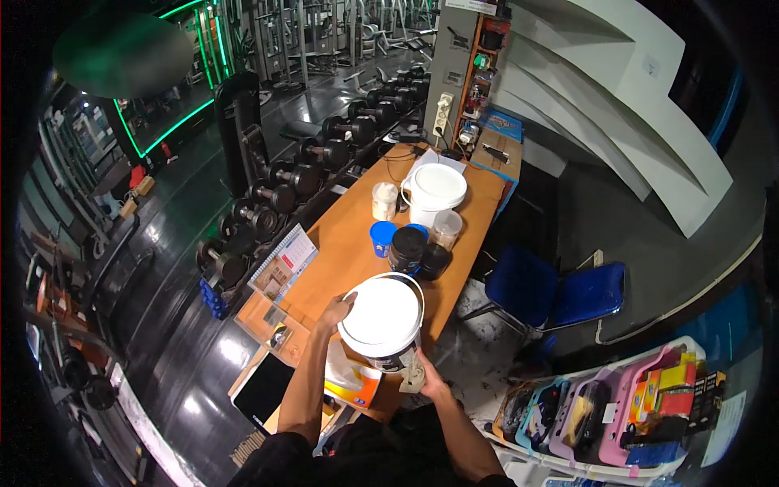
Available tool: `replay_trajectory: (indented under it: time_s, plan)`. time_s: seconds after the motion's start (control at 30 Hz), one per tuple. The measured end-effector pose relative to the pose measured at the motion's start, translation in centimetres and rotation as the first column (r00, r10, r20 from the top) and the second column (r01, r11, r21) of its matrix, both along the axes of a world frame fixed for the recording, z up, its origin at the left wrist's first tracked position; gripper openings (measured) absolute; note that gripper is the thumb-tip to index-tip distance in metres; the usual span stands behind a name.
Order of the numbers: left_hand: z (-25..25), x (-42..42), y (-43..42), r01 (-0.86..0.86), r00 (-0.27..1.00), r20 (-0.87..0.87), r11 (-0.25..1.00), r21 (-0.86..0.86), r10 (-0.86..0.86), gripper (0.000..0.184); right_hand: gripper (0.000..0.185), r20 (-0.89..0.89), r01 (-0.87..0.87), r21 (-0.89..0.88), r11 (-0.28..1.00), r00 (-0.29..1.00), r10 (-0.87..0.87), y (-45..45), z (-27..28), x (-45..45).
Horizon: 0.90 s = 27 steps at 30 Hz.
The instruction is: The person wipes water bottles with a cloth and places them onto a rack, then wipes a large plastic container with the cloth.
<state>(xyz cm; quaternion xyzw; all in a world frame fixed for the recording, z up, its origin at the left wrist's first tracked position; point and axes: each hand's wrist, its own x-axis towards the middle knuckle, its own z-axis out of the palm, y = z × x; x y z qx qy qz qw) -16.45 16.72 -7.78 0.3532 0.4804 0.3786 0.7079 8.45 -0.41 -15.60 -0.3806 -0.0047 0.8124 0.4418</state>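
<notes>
A bucket with a white lid (381,315) and a thin wire-like handle stands near me at the table's near end, its side dark-labelled. My left hand (337,311) grips the bucket's rim on the left. On the lower right, my right hand (428,377) presses a crumpled, pale cloth (412,375) against the bucket's side. Just beyond the bucket sit a black jar (407,248), a blue tub (383,239) and a clear container (446,228). Below my left forearm lies a tissue box (355,385) in orange and white.
Farther along the wooden table (341,235) are a second white bucket (436,188) and a jar of white contents (384,200). A desk calendar (284,261) stands on the left edge. To the right are a blue chair (556,288) and coloured baskets (604,406). Dumbbells (276,195) line a rack.
</notes>
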Motion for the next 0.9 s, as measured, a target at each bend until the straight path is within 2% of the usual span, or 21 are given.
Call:
replay_trajectory:
  time_s: [0.13, 0.2, 0.27, 0.33, 0.37, 0.4, 0.43, 0.5, 0.53, 0.57, 0.6, 0.63, 0.67, 0.7, 0.73, 0.8, 0.83, 0.87, 0.9]
  plan:
    - [0.7, 0.2, -1.2, -0.006, 1.000, 0.006, 1.000, 0.017, 0.006, 0.039, 0.045, 0.055, 0.060, -0.056, 0.997, 0.997, -0.057, -0.8, -0.2, -0.6]
    - [1.8, 0.8, -1.8, 0.024, 0.998, -0.051, 0.999, 0.037, -0.022, 0.042, 0.045, 0.063, 0.089, 0.007, 0.996, 0.994, -0.089, -1.4, 0.0, -0.1]
    - [6.1, 1.5, -3.3, 0.077, 0.983, -0.174, 0.996, 0.050, -0.067, 0.048, 0.045, 0.045, 0.084, 0.068, 0.994, 0.995, -0.087, -2.1, 0.4, 0.7]
    - [11.6, 2.5, -6.2, 0.049, 0.971, -0.238, 0.989, 0.141, -0.014, 0.053, 0.045, 0.038, 0.128, 0.099, 0.987, 0.990, -0.132, -2.5, 1.2, 1.4]
    - [13.0, 2.7, -6.9, 0.039, 0.963, -0.268, 0.981, 0.188, 0.013, 0.055, 0.045, 0.034, 0.151, 0.115, 0.982, 0.987, -0.156, -2.9, 1.9, 1.7]
    - [12.1, 2.4, -7.3, 0.046, 0.958, -0.287, 0.969, 0.244, 0.027, 0.058, 0.044, 0.082, 0.154, 0.142, 0.978, 0.983, -0.167, -3.3, 3.6, 2.1]
    - [13.8, 2.6, -8.1, 0.088, 0.964, -0.266, 0.952, 0.295, -0.007, 0.057, 0.049, 0.138, 0.142, 0.140, 0.980, 0.977, -0.161, -3.6, 3.0, 3.0]
    - [19.5, 2.8, -11.3, 0.167, 0.970, -0.230, 0.904, 0.395, -0.079, 0.057, 0.042, 0.207, 0.022, 0.280, 0.960, 0.975, -0.083, -5.0, 3.2, 4.7]
    - [20.0, 2.6, -12.0, 0.188, 0.974, -0.199, 0.876, 0.444, -0.108, 0.055, 0.043, 0.167, 0.139, 0.259, 0.956, 0.968, -0.186, -5.5, 5.1, 4.6]
    - [20.0, 2.2, -13.0, 0.205, 0.976, -0.170, 0.847, 0.491, -0.137, 0.054, 0.048, 0.510, -0.201, 0.630, 0.750, 0.835, -0.205, -7.5, 3.6, 5.7]
    - [20.3, 1.9, -13.6, 0.217, 0.976, -0.141, 0.814, 0.539, -0.167, 0.052, 0.048, 0.423, -0.117, 0.575, 0.810, 0.890, -0.172, -8.2, 4.7, 5.9]
    - [21.1, 1.8, -14.0, 0.227, 0.974, -0.133, 0.760, 0.609, -0.184, 0.049, 0.048, 0.268, 0.035, 0.432, 0.901, 0.949, -0.165, -8.6, 6.2, 5.5]
    - [21.9, 1.9, -14.5, 0.233, 0.971, -0.126, 0.701, 0.674, -0.202, 0.046, 0.048, 0.167, 0.125, 0.316, 0.941, 0.969, -0.185, -9.0, 7.3, 5.1]
    - [22.4, 2.2, -14.7, 0.235, 0.968, -0.119, 0.636, 0.735, -0.221, 0.043, 0.049, 0.160, 0.129, 0.296, 0.946, 0.970, -0.182, -9.2, 7.9, 4.8]
    - [22.3, 2.6, -15.0, 0.151, 0.960, 0.068, 0.703, 0.695, -0.273, 0.036, 0.049, 0.146, 0.124, 0.275, 0.953, 0.975, -0.169, -9.2, 8.4, 4.6]
    - [21.8, 3.1, -14.3, 0.103, 0.943, 0.140, 0.667, 0.738, -0.301, 0.041, 0.049, 0.139, 0.108, 0.257, 0.960, 0.979, -0.147, -9.4, 8.9, 4.1]
    - [21.2, 3.2, -13.8, 0.078, 0.933, 0.174, 0.649, 0.757, -0.314, 0.045, 0.050, 0.134, 0.092, 0.248, 0.964, 0.983, -0.128, -9.5, 9.0, 3.9]
    - [19.4, 3.2, -13.7, 0.091, 0.934, 0.222, 0.786, 0.611, -0.280, 0.081, 0.050, 0.135, 0.078, 0.237, 0.968, 0.984, -0.112, -9.5, 9.3, 3.6]
    - [20.0, 3.5, -13.3, 0.097, 0.917, 0.219, 0.717, 0.691, -0.335, 0.084, 0.050, 0.128, 0.072, 0.231, 0.970, 0.986, -0.104, -9.5, 9.4, 3.5]
